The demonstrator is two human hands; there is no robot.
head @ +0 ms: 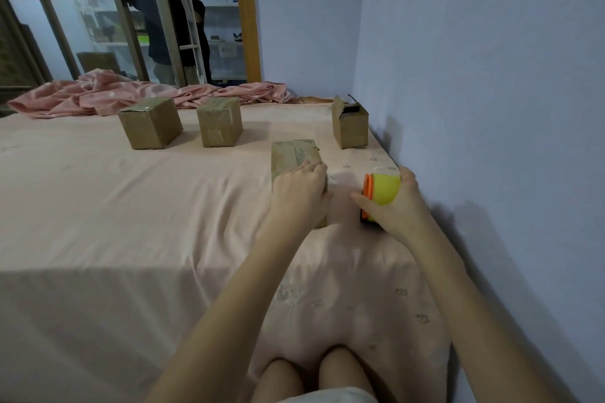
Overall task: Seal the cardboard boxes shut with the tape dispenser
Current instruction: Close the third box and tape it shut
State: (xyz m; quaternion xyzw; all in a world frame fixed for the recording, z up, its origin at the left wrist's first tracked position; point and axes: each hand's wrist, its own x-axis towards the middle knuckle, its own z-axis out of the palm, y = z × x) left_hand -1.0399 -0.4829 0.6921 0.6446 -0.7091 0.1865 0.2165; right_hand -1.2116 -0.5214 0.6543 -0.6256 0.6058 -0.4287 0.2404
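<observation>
We're kneeling on the pink sheet [131,222], both arms stretched forward. Our left hand [299,193] lies over the near end of the closest cardboard box [294,155], fingers curled onto its top edge, holding it down. Just beside it our right hand [397,206] grips the yellow and orange tape dispenser [381,190], which sits on the sheet. Further out: an open box [350,124] by the wall [474,75], two closed boxes [150,123] [219,121], then a crumpled pink blanket [98,95]
</observation>
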